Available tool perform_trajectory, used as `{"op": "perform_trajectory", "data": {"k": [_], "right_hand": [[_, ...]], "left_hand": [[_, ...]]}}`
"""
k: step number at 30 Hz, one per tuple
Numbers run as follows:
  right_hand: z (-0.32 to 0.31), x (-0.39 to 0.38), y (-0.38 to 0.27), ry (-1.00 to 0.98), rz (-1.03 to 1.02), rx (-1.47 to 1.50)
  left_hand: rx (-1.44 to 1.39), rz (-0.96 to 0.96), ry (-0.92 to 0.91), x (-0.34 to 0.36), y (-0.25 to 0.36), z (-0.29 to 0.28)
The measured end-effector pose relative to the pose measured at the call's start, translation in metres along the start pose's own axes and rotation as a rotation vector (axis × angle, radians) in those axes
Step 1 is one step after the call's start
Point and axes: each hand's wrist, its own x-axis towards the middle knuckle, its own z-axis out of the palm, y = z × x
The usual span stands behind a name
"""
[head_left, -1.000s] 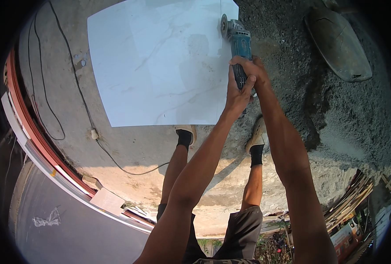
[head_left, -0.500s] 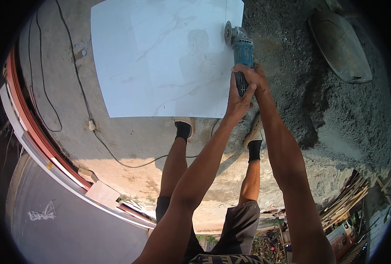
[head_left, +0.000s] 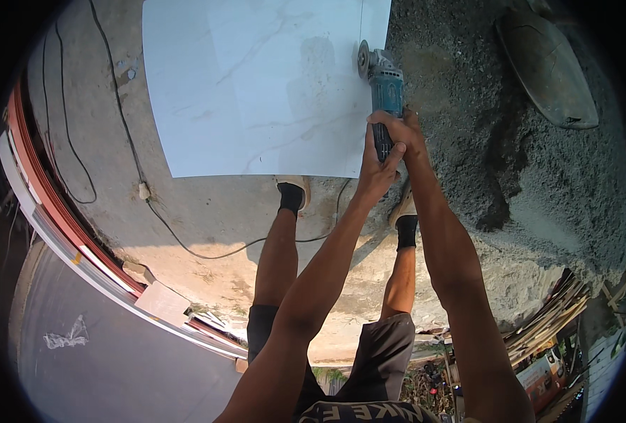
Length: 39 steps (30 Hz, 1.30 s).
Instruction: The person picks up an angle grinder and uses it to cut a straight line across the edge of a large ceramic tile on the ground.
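Observation:
Both hands grip a teal and black angle grinder [head_left: 386, 92] over the right side of a large white marble-veined tile [head_left: 256, 92]. My left hand [head_left: 378, 169] is wrapped round the rear of the black handle. Ahead of it, my right hand [head_left: 402, 132] closes over the body from the right. The grinder's disc [head_left: 363, 59] stands upright, edge toward the tile, near its right edge. A thin dark line runs along the tile beyond the disc. Whether the disc touches the surface I cannot tell.
A black cable with a pale connector [head_left: 143, 190] crosses the concrete on the left. My shoes [head_left: 299, 192] stand at the tile's near edge. Grey gravel [head_left: 560, 183] lies to the right, with a trough-like pan [head_left: 549, 70] on it. Wood strips [head_left: 549, 317] are piled at the lower right.
The grinder and both hands have come slightly nearer to me along the tile, and the dark line shows a little longer. The whole view has shifted slightly. Both grips stay the same.

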Motion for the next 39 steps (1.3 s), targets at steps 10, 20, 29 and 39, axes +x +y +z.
{"op": "perform_trajectory", "data": {"k": [10, 20, 29, 39], "right_hand": [[-0.003, -0.004, 0.037, -0.023, 0.004, -0.031], [0.001, -0.03, 0.061, -0.031, -0.009, 0.009], [0.003, -0.05, 0.079, -0.06, 0.004, 0.084], [0.002, -0.058, 0.115, -0.103, 0.013, -0.006]], "left_hand": [[-0.003, -0.032, 0.02, -0.023, -0.026, -0.003], [0.009, -0.046, 0.021, -0.046, -0.051, -0.013], [-0.03, -0.054, 0.037, -0.067, -0.069, -0.019], [-0.033, -0.064, 0.04, -0.09, -0.092, -0.028]]}}
